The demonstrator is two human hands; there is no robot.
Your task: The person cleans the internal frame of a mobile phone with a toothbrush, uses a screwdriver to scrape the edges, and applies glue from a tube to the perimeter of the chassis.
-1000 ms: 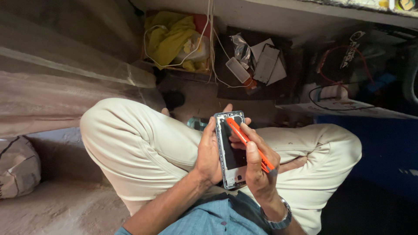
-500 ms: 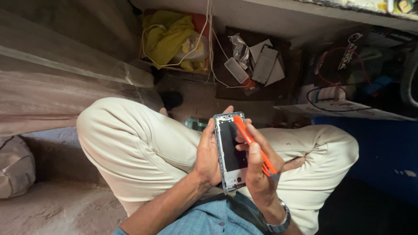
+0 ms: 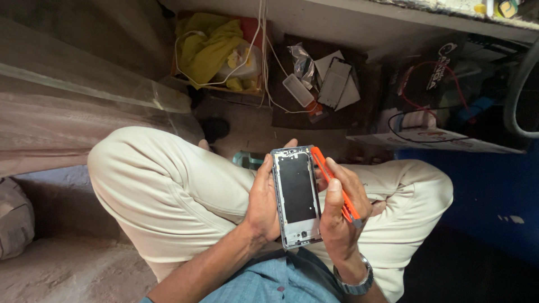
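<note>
A phone frame with a silver rim and a dark middle panel is held upright over my lap. My left hand grips its left edge, fingers curled behind it. My right hand supports the right edge and holds an orange utility knife, which lies along the frame's right side with its tip near the top corner. My thumb rests on the knife's body. I sit cross-legged in cream trousers.
On the floor ahead lie a yellow cloth, white cables, a white rectangular block and flat phone parts on a dark mat. A white box with black and red wires stands at right. A plastic-covered surface is at left.
The orange knife has shifted from lying diagonally across the frame's face to lying along its right edge. Both hands hold about the same place.
</note>
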